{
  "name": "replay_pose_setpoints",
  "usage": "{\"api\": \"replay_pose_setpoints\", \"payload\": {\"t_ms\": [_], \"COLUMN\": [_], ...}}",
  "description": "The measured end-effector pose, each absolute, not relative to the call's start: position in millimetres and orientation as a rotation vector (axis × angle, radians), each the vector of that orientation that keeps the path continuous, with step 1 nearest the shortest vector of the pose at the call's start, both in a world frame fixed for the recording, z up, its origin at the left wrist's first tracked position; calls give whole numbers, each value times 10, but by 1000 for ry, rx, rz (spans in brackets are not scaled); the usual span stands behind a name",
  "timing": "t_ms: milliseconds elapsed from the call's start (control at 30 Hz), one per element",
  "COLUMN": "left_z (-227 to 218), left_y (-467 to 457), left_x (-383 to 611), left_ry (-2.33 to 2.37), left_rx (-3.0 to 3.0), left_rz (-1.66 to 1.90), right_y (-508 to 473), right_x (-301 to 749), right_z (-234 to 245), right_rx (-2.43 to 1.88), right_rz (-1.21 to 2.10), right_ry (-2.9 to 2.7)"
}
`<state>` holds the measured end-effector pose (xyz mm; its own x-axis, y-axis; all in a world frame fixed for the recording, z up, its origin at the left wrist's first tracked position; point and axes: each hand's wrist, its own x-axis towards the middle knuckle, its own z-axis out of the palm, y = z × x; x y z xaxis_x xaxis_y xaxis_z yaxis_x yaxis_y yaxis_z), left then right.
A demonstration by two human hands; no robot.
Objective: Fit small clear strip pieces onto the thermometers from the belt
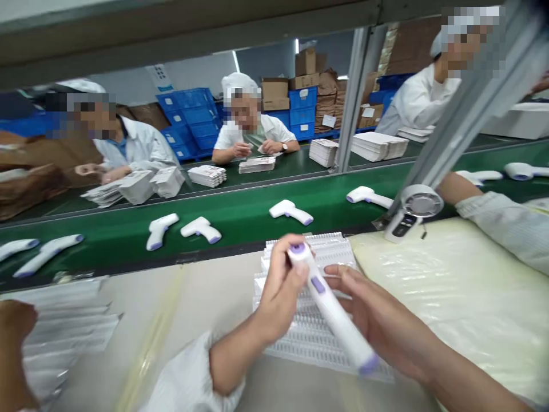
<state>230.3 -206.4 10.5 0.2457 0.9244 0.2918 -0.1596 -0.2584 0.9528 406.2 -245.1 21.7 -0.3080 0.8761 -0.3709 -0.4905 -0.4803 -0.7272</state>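
Note:
A white infrared thermometer [337, 312] with purple ends and a purple button is tilted in front of me, its handle pointing down to the right. My left hand [281, 292] grips its head end between thumb and fingers. My right hand [377, 315] is beside the handle with fingers stretched and apart; some fingertips are hidden behind the thermometer, and I cannot tell whether they touch it. Below both hands, sheets of small white labels [309, 349] lie overlapped on the table [214, 303].
Beyond the table runs a green conveyor belt [240, 212] carrying several thermometers [291, 212]. A small handheld fan [414, 212] stands by a slanted metal post. Clear plastic bags [72, 332] lie left, a yellowish foam sheet [450, 286] right. Co-workers' arms reach in at both sides.

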Motion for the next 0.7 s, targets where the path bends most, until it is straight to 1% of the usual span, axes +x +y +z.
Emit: {"api": "replay_pose_setpoints", "payload": {"t_ms": [67, 133, 200, 300, 367, 533, 633, 700], "left_z": [136, 142, 122, 80, 71, 96, 112, 136], "left_y": [-1859, -1605, -1314, -851, -569, -104, 28, 72], "left_x": [2185, 2007, 1750, 1208, 777, -166, -479, -581], "left_ry": [897, 1048, 1260, 1645, 1872, 2287, 2328, 2246], "left_rx": [1465, 1575, 1711, 1753, 1674, 1489, 1483, 1534], "left_rz": [1404, 1420, 1357, 1327, 1326, 1163, 1042, 956], "right_y": [-2369, -2127, -1738, -1062, -692, -325, -476, -735], "right_x": [4020, 3941, 3824, 3585, 3401, 3135, 3295, 3525], "right_z": [282, 334, 336, 220, 96, -67, 33, 146], "right_rx": [-983, -1072, -1227, -1431, -1457, -1487, -1499, -1512], "right_rz": [1986, 1881, 1615, 1048, 877, 732, 663, 702], "right_ry": [-810, -1026, -1326, -1913, -2056, -2144, -2136, -2127]}}
